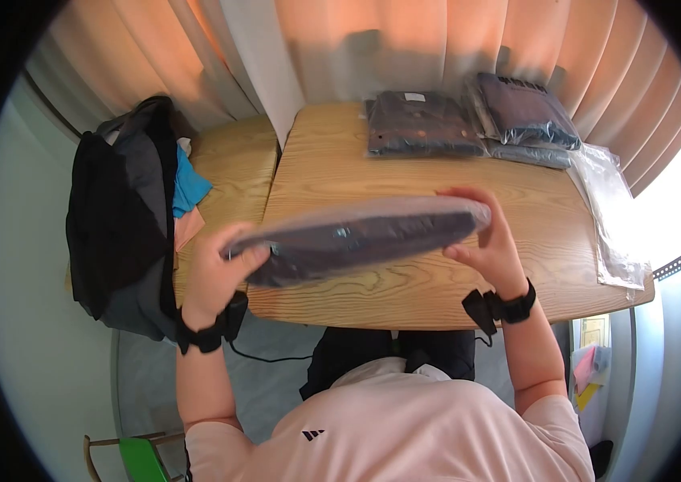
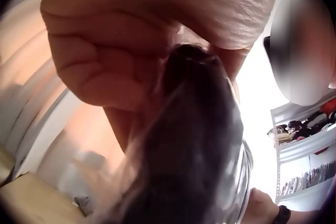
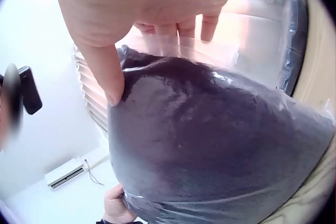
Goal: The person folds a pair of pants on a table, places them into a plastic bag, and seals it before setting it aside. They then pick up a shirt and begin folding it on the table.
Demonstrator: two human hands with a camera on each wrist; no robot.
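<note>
A dark folded garment in a clear plastic bag (image 1: pixel 356 241) is held up over the wooden table, tilted with its long edge toward me. My left hand (image 1: pixel 222 269) grips its left end, thumb on the near side and fingers behind. At the opposite end, my right hand (image 1: pixel 491 241) pinches the bag between thumb and fingers. The right wrist view shows the broad face of the bagged garment (image 3: pixel 210 134), smooth under shiny film. Close up in the left wrist view, the left hand (image 2: pixel 136 40) wraps the narrow end of the bag.
Several bagged dark garments (image 1: pixel 421 124) lie at the table's back, some stacked at the right (image 1: pixel 525 112). A flat clear plastic bag (image 1: pixel 609 217) hangs over the right edge. Dark clothes (image 1: pixel 120 225) are heaped at the left, beside a blue cloth (image 1: pixel 189 183). Curtains (image 1: pixel 405 48) stand behind.
</note>
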